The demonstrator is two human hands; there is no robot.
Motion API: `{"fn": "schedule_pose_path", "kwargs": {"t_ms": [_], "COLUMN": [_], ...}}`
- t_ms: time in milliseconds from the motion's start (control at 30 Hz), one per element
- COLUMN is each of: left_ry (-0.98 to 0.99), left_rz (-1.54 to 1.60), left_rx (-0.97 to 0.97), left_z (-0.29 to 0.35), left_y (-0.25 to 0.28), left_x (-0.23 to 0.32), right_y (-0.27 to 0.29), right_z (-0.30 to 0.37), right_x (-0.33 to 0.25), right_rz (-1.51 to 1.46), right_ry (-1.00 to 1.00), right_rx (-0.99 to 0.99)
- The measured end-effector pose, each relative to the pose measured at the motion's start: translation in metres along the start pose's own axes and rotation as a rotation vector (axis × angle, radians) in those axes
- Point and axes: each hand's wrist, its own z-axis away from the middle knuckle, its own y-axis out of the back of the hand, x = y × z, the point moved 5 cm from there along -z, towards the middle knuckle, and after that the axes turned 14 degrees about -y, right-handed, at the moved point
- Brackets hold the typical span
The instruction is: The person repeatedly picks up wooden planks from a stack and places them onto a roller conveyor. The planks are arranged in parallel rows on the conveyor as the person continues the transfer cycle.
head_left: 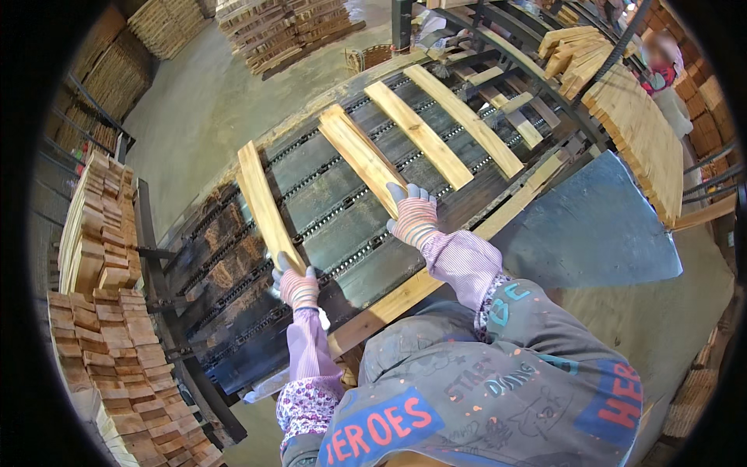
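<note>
Striped gloves with grey fingertips cover both my hands. My left hand (297, 288) grips the near end of a pale wooden board (266, 202), the leftmost on the dark chain conveyor (327, 206). To its right, my right hand (415, 215) holds the near end of another board (359, 156), which seems to have a second one lying against it lengthwise. Farther right, two single boards, a knotty one (420, 134) and a longer one (465, 119), rest across the chains, touched by neither hand.
Stacked wood blocks (117, 350) stand along the left side. Right of me are a bluish metal sheet (595, 222) and a row of boards (642, 132). Timber piles (284, 27) and a basket (369, 57) sit beyond the conveyor. Another person (665, 70) is at far right.
</note>
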Motion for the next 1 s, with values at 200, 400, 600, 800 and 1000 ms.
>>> {"fn": "schedule_pose_path", "kwargs": {"t_ms": [200, 400, 600, 800, 1000], "left_ry": [0.079, -0.018, 0.100, -0.040, -0.087], "left_rz": [1.174, 1.765, 2.083, 2.055, 1.887], "left_rx": [0.165, 0.038, -0.217, -0.383, -0.196], "left_z": [0.005, 0.044, 0.052, 0.049, 0.047], "left_y": [0.040, 0.075, 0.059, 0.059, 0.062], "left_x": [0.001, 0.052, 0.069, 0.116, 0.139], "right_y": [0.003, 0.059, 0.039, 0.010, 0.028], "right_z": [-0.028, -0.037, -0.069, -0.104, -0.038], "right_x": [-0.002, 0.011, 0.045, 0.054, -0.017], "right_rz": [-0.040, -0.164, 0.138, -0.142, 0.105], "right_ry": [-0.109, -0.065, -0.079, -0.183, -0.165], "right_rx": [-0.178, -0.131, 0.002, -0.152, -0.173]}}
